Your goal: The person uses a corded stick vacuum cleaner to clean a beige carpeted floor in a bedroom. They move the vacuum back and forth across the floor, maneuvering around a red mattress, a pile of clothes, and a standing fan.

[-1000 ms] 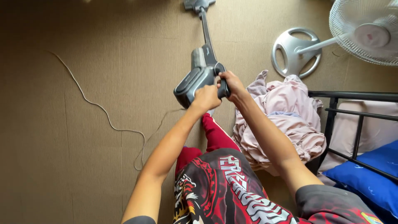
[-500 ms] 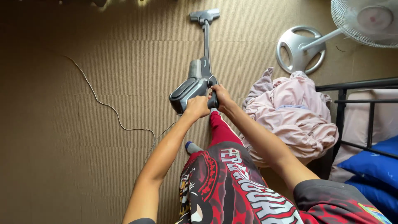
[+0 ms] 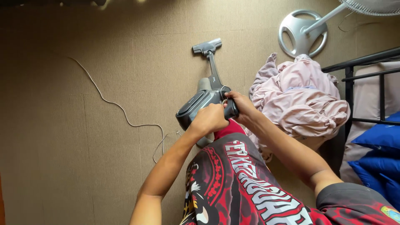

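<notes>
Both arms reach forward and down, elbows slightly bent, meeting at the body of a grey cordless stick vacuum. The left hand is curled over the rear of the motor housing, knuckles up, fingers wrapped around the casing. The right hand is closed around the dark pistol grip just beside it, thumb lying along the top; the two hands nearly touch. Both forearms are bare, and the right arm comes in from a dark short sleeve at the lower right.

The vacuum is hard moulded plastic, a rounded dark body with a paler cylindrical bin in front of it. A slim straight wand runs away from the hands to a small flat T-shaped floor head, which rests on the carpet. That carpet is tan, with a fine ribbed weave and faint seams. A thin white cable snakes across it to the left of the vacuum.

Just right of the hands lies a crumpled heap of pale pink fabric, soft and heavily creased. Beyond it stands the round grey base of a pedestal fan. A black metal bed frame holding blue bedding fills the right edge. Below the arms hang glossy red, black and white patterned shorts.
</notes>
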